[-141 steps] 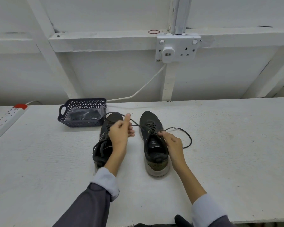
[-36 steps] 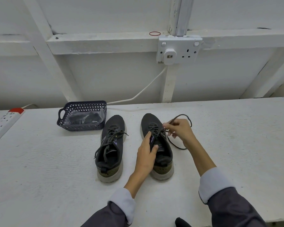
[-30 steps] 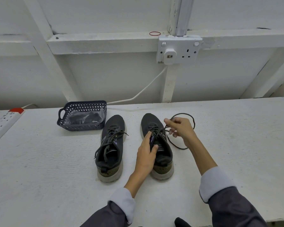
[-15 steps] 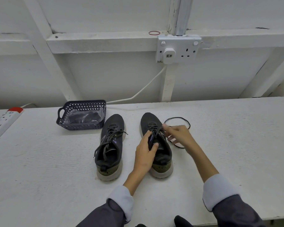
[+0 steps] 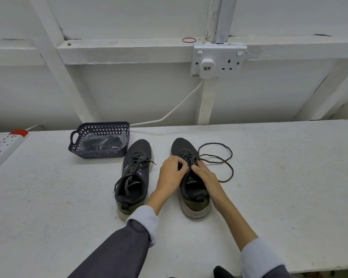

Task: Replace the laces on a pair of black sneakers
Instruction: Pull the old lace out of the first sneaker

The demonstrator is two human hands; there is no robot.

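One lace (image 5: 215, 143) pinched, fingers (image 5: 178, 163) atop right sneaker (image 5: 194, 198).

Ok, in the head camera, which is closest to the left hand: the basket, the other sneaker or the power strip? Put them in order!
1. Left sneaker, right beside the left hand, on its left.
2. Dark plastic basket, farther back and to the left.
3. Power strip, far left at the table's edge.

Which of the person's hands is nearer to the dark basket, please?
The left. Both hands work at the laces of the sneaker farther from the basket, with the left hand on the basket's side and the right hand just beyond it.
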